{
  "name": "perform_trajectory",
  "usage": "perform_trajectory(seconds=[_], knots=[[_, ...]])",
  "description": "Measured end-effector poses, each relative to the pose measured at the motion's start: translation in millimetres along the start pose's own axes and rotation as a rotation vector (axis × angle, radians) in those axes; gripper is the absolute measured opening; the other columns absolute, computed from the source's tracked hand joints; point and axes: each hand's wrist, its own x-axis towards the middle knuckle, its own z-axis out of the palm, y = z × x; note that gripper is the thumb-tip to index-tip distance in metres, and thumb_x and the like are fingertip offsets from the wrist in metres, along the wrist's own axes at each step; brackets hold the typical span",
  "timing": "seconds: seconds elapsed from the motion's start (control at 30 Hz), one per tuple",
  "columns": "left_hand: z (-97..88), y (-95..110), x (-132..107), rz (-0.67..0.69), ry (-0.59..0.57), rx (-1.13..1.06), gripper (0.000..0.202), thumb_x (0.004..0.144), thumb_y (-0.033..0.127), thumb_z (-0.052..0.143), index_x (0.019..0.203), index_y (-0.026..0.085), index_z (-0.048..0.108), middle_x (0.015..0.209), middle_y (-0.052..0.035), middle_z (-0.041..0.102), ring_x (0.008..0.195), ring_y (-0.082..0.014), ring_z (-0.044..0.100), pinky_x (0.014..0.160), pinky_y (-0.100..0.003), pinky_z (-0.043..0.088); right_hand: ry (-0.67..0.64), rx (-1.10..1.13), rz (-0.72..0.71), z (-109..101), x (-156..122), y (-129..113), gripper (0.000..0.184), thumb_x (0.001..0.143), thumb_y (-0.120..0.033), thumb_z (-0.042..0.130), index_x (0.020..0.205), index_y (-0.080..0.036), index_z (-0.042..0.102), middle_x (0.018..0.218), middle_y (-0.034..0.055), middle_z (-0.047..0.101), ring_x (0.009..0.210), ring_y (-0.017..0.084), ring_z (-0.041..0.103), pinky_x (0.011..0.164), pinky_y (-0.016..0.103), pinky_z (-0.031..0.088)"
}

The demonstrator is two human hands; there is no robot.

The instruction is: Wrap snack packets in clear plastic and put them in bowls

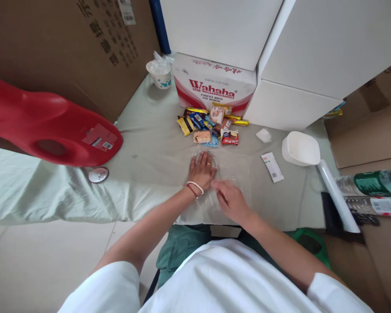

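My left hand (pixel 202 170) lies flat with fingers spread on a clear plastic bag (pixel 237 167) spread out on the pale green cloth (pixel 150 152). A beaded bracelet and a red cord sit on that wrist. My right hand (pixel 231 200) rests beside it on the bag's near part, fingers curled and pinching the plastic film. A pile of small wrapped snacks (pixel 210 124) lies just beyond the bag, in front of a red and white Wahaha water carton (pixel 215 84).
A red plastic jug (pixel 48 126) lies at the left beside a small round lid (pixel 98 174). A paper cup (pixel 159 74) stands at the back. A white scoop (pixel 301 148), a white label strip (pixel 272 167), water bottles (pixel 374 182) and cardboard boxes (pixel 365 130) are at the right.
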Motion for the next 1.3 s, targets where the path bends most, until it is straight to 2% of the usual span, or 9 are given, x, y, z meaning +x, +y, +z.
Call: perform_trajectory(seconds=[0.1, 0.23, 0.43, 0.53, 0.67, 0.83, 1.0, 1.17, 1.3], knots=[[-1.8, -12, 10, -0.109, 0.1, -0.356, 0.053, 0.104, 0.042, 0.038, 0.145, 0.015, 0.059, 0.165, -0.0166, 0.046, 0.155, -0.0264, 0.043, 0.131, -0.051, 0.027, 0.146, -0.085, 0.031, 10, 40, 7, 0.054, 0.108, -0.037, 0.043, 0.158, -0.014, 0.046, 0.158, 0.0208, 0.051, 0.148, 0.031, 0.045, 0.121, 0.057, 0.041], [-24.4, -41, 28, -0.269, 0.303, -0.73, 0.042, 0.103, 0.049, 0.04, 0.104, 0.02, 0.071, 0.131, -0.0121, 0.075, 0.124, -0.023, 0.069, 0.109, -0.039, 0.051, -0.07, -0.228, -0.062, 39, 49, 9, 0.068, 0.108, -0.05, 0.047, 0.165, -0.016, 0.036, 0.171, 0.0175, 0.034, 0.162, 0.034, 0.023, 0.129, 0.066, 0.018], [-100.2, -107, 127, -0.321, 0.565, -0.226, 0.024, 0.099, 0.034, 0.048, 0.093, 0.021, 0.066, 0.099, -0.0094, 0.075, 0.107, -0.0254, 0.069, 0.104, -0.04, 0.05, -0.217, -0.262, -0.078, 50, 38, 9, 0.06, 0.11, -0.051, 0.042, 0.164, -0.024, 0.04, 0.173, 0.0099, 0.033, 0.163, 0.031, 0.023, 0.132, 0.067, 0.008], [-133.7, -146, 205, -0.283, 0.52, -0.006, 0.022, 0.098, 0.023, 0.05, 0.11, 0.018, 0.067, 0.122, -0.0149, 0.071, 0.127, -0.0274, 0.06, 0.116, -0.044, 0.042, -0.214, -0.227, -0.077, 51, 40, 12, 0.061, 0.109, -0.049, 0.043, 0.165, -0.025, 0.038, 0.173, 0.0082, 0.033, 0.162, 0.031, 0.025, 0.132, 0.066, 0.01], [-163.5, -188, 291, -0.247, 0.459, 0.092, 0.044, 0.105, 0.036, 0.048, 0.136, 0.006, 0.055, 0.153, -0.0156, 0.052, 0.148, -0.027, 0.043, 0.126, -0.045, 0.031, -0.214, -0.204, -0.092, 59, 39, 18, 0.062, 0.107, -0.046, 0.048, 0.166, -0.028, 0.038, 0.172, 0.0042, 0.034, 0.161, 0.031, 0.03, 0.134, 0.062, 0.014], [-173.9, -209, 343, -0.38, 0.305, 0.118, 0.04, 0.096, 0.032, 0.066, 0.127, 0.008, 0.057, 0.145, -0.0155, 0.055, 0.136, -0.0276, 0.054, 0.118, -0.041, 0.04, -0.184, -0.181, -0.121, 68, 37, 25, 0.065, 0.104, -0.041, 0.056, 0.165, -0.03, 0.038, 0.171, 0.0023, 0.035, 0.158, 0.029, 0.036, 0.135, 0.059, 0.018], [-164.5, -201, 311, -0.442, 0.428, 0.106, 0.003, 0.094, 0.015, 0.056, 0.091, 0.015, 0.058, 0.11, -0.0071, 0.061, 0.115, -0.0183, 0.059, 0.108, -0.032, 0.043, -0.179, -0.125, -0.113, 65, 40, 23, 0.06, 0.105, -0.042, 0.055, 0.163, -0.031, 0.043, 0.168, 0.0036, 0.042, 0.156, 0.029, 0.04, 0.133, 0.059, 0.024], [-164.2, -178, 194, -0.363, 0.523, 0.15, 0.007, 0.09, 0.021, 0.055, 0.087, 0.019, 0.061, 0.104, -0.0078, 0.064, 0.113, -0.0255, 0.063, 0.106, -0.041, 0.048, -0.178, -0.088, -0.064, 57, 43, 17, 0.054, 0.109, -0.045, 0.047, 0.159, -0.027, 0.049, 0.167, 0.0057, 0.045, 0.157, 0.027, 0.037, 0.133, 0.059, 0.023], [-164.7, -128, 99, -0.106, 0.577, 0.163, 0.01, 0.088, 0.04, 0.061, 0.091, 0.032, 0.067, 0.105, -0.0032, 0.069, 0.11, -0.0296, 0.067, 0.101, -0.049, 0.053, -0.208, -0.072, -0.074, 46, 45, 12, 0.052, 0.11, -0.043, 0.044, 0.158, -0.021, 0.049, 0.168, 0.0088, 0.044, 0.159, 0.026, 0.032, 0.133, 0.059, 0.019]])
